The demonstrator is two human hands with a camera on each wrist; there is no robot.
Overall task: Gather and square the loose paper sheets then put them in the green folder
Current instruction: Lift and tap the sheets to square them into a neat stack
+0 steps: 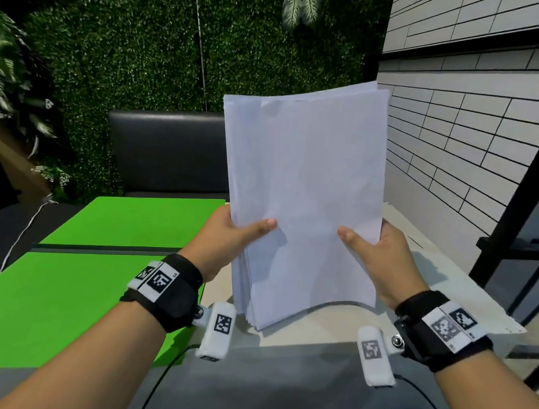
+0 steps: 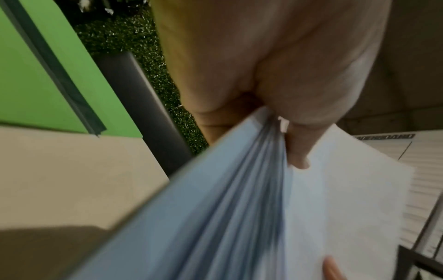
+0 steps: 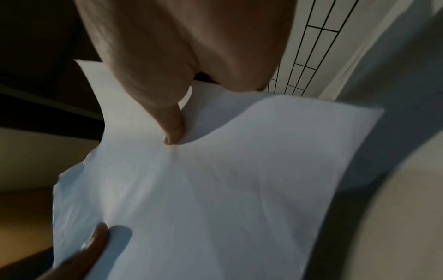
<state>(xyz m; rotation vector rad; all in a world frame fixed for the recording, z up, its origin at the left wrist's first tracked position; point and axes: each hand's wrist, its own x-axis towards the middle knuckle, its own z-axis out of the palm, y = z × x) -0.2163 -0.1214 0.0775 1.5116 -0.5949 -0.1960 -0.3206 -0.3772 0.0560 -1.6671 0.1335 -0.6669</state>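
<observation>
Above the pale beige tabletop (image 1: 332, 327), one stack of white paper sheets (image 1: 306, 181) stands nearly upright, tilted slightly away, its lower edge close to the table or resting on it; which one cannot be told. The exact number of sheets cannot be counted, but the left wrist view shows many separate layers fanned along the stack's near edge, and the top corners are not flush in the head view.

Two hands hold the stack, one at each side edge. The left hand (image 1: 225, 243) grips the left edge, its thumb (image 1: 259, 228) laid across the front sheet and the other fingers hidden behind the paper. The right hand (image 1: 384, 260) grips the right edge in mirror fashion, thumb (image 1: 350, 237) on the front and fingers hidden behind. The right wrist view shows that thumb pressing a small dent into the top sheet.

One bright green flat folder (image 1: 101, 254) lies open on the table to the left of the stack, showing two green panels divided by one dark spine strip (image 1: 104, 250). The left wrist is over its right edge.

Each wrist carries one black strap with white coded tags. Beyond the table stand one black padded seat back (image 1: 165, 152), a leafy green wall (image 1: 129, 45) and a white tiled wall (image 1: 463, 130).
</observation>
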